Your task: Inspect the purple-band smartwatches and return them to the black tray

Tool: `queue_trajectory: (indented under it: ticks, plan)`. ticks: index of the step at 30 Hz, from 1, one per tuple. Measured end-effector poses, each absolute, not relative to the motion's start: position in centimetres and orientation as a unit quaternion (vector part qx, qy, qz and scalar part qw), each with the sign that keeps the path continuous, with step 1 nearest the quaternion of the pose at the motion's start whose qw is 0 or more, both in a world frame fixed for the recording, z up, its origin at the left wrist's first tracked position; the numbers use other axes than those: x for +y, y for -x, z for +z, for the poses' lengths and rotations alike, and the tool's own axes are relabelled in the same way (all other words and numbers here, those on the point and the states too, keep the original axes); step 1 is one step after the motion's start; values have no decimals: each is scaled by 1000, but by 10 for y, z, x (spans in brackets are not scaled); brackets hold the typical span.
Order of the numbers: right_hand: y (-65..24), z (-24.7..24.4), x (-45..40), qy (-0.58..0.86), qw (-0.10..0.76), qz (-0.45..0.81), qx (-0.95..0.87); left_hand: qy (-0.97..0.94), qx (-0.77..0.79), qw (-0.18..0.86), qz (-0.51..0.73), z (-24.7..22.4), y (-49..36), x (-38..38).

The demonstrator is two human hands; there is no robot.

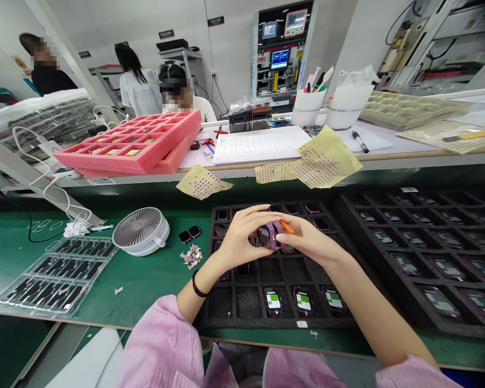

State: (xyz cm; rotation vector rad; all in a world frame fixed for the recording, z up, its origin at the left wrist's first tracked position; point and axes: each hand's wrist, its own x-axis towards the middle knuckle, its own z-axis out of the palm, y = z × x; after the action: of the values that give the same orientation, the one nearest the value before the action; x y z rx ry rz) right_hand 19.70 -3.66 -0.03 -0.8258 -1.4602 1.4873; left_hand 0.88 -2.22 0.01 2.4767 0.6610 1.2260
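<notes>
Both hands are nearly closed: the left hand (239, 233) curls around a purple-framed, rounded-square watch-like device (264, 237), and the right hand (307, 240) pinches its edge beside a slender orange tool (286, 226). A loosened pinch could drop the device or scratch it. Below, the black foam compartment tray (248, 302) holds green-and-white-screened units (274, 300) from six to five o'clock; at eleven, a pink foam tray (101, 163) holds yellowish pieces (132, 153).

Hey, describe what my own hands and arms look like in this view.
Your left hand and right hand are gloveless. Pink, finely striped sleeves leave both forearms bare. A thin black band circles your left wrist.
</notes>
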Motion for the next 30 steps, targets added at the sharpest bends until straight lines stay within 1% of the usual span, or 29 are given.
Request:
queue_trajectory:
  ticks: [2, 6, 8, 17, 22, 25, 30]
  plan:
    - [-202, 6, -37, 337, 484, 565, -577, -855, 236, 148, 437, 2, -6, -21]
    - [-212, 17, -47, 336, 627, 433, -553, -843, 243, 155, 454, 5, -2, -20]
    - [-215, 19, -55, 302, 661, 395, -562, -839, 254, 160, 455, 5, -1, -21]
    - [-209, 13, -64, 258, 692, 305, -601, -836, 277, 162, 445, 4, -2, -24]
    - [-209, 15, -69, 315, 675, 280, -605, -837, 272, 160, 447, 5, -2, -24]
    - [-211, 14, -71, 322, 661, 268, -623, -839, 265, 158, 448, 5, -3, -25]
    - [-214, 8, -67, 272, 677, 238, -641, -840, 259, 151, 453, 5, -4, -26]
